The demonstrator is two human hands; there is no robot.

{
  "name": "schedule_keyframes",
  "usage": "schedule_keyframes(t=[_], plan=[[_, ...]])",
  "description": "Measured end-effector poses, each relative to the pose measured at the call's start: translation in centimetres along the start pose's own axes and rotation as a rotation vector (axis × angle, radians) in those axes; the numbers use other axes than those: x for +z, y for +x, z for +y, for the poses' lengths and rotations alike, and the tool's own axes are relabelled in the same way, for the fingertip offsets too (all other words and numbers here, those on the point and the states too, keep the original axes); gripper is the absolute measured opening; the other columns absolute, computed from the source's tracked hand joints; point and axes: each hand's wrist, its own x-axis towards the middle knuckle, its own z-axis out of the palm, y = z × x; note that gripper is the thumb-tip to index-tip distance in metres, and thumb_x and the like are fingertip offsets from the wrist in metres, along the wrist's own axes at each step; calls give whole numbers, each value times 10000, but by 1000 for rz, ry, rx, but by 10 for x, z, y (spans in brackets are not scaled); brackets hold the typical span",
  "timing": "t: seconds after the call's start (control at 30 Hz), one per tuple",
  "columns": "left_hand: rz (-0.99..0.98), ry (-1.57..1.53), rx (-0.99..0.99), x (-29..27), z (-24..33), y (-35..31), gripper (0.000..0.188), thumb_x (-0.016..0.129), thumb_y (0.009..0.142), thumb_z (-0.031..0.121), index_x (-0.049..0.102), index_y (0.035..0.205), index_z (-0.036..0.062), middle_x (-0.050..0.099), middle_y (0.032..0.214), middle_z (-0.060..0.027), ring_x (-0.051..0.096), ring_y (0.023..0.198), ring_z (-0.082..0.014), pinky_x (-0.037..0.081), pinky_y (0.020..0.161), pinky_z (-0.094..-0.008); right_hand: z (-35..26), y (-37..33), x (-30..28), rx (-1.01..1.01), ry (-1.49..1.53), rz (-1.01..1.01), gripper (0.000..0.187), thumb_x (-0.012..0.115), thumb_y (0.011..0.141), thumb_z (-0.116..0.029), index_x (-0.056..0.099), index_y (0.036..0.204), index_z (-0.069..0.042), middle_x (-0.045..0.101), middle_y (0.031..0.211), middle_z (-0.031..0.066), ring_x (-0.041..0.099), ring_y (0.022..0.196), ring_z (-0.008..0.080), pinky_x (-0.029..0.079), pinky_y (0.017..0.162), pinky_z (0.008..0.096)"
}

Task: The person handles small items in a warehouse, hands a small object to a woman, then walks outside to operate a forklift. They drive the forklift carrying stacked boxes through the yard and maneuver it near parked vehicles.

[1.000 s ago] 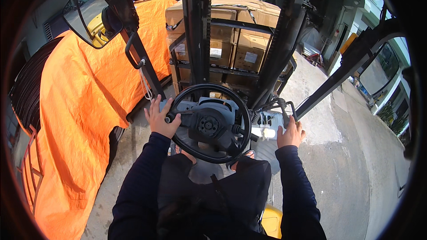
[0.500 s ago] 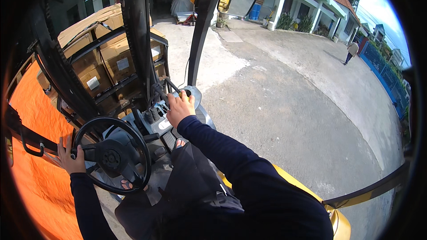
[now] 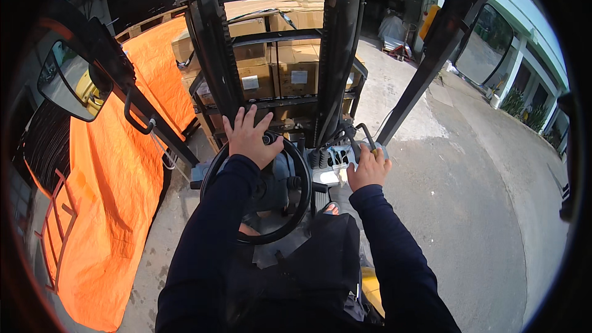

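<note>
My left hand (image 3: 251, 139) lies palm down at the top of the black steering wheel (image 3: 302, 209), its fingers spread apart and not wrapped round the rim. My right hand (image 3: 369, 171) is curled over a black control lever (image 3: 368, 135) to the right of the wheel. Its fingertips are partly hidden, but they look closed on the lever's end. Beyond the wheel stands the forklift's dark mast (image 3: 338, 55). In front of it are stacked brown cardboard boxes (image 3: 296, 74) with white labels.
An orange tarpaulin (image 3: 117, 209) drapes over a load close on the left, with a rusty metal frame (image 3: 58, 228) beside it. Side mirrors (image 3: 487, 43) hang on both sides. Concrete paving (image 3: 456, 209) spreads to the right, towards a white building (image 3: 515, 74). A wrapped pile (image 3: 393, 31) stands by a dark doorway.
My left hand has gone from the wheel's left side to its top. My right hand remains at the levers. The view has swung left, bringing the boxes to the middle and more tarpaulin into sight.
</note>
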Motion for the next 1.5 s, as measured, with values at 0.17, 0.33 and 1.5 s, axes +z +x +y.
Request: schedule_keyframes(t=[0.17, 0.33, 1.5], plan=[[-3, -128, 93, 20, 49, -18, 631, 712, 750, 461, 642, 1324, 206, 428, 1502, -182, 275, 1454, -402, 29, 1179, -645, 8, 16, 7, -11, -75, -76, 608, 693, 769, -231, 538, 1337, -77, 663, 1147, 140, 454, 1334, 399, 261, 1054, 589], [-114, -278, 183, 25, 85, -78, 592, 702, 761, 458, 655, 1303, 224, 292, 1591, -167, 161, 1503, -404, 3, 1159, -674, 21, 32, 9, -37, -60, -44, 630, 729, 752, -209, 525, 1337, -94, 663, 1222, 110, 458, 1340, 383, 289, 1065, 586], [-105, -6, -249, -319, 436, -383, 717, 630, 811, 559, 536, 1437, 222, 275, 1599, -203, 182, 1497, -416, 19, 1179, -648, 259, -375, -399, -80, -34, -124, 682, 709, 808, -212, 455, 1427, -84, 616, 1334, 127, 418, 1383, 348, 267, 1102, 551]])
